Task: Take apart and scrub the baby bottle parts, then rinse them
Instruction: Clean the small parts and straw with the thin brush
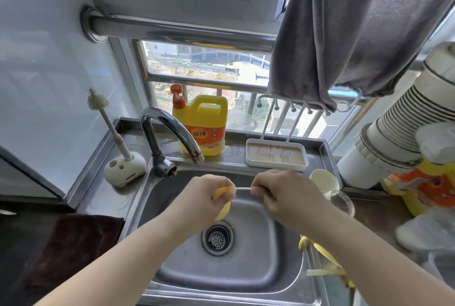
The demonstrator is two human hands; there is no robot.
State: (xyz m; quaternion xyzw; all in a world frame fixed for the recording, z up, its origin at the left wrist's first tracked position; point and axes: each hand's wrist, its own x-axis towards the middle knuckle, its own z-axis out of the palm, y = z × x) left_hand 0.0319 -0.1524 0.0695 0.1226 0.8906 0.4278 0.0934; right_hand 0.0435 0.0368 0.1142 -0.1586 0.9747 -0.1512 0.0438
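Over the steel sink (246, 271), my left hand (204, 197) grips a yellow bottle part (222, 209), mostly hidden by my fingers. A thin white rod (242, 188), a small brush or straw, runs from that part to my right hand (280, 195), which pinches its other end. The clear bottle body (341, 201) lies on the counter at the sink's right rim, with a cream cap (323, 179) behind it. Yellow bottle pieces (322, 256) rest on the rim under my right forearm. A bottle brush (108, 123) stands in its white holder (124, 169) at the left.
The tap (172, 133) arches over the sink's back left; no water is visible. A yellow dish soap jug (202, 126) and a white drying tray (275, 154) stand on the back ledge. A dark cloth (81, 244) lies left; stacked cups and packages (406, 128) crowd the right.
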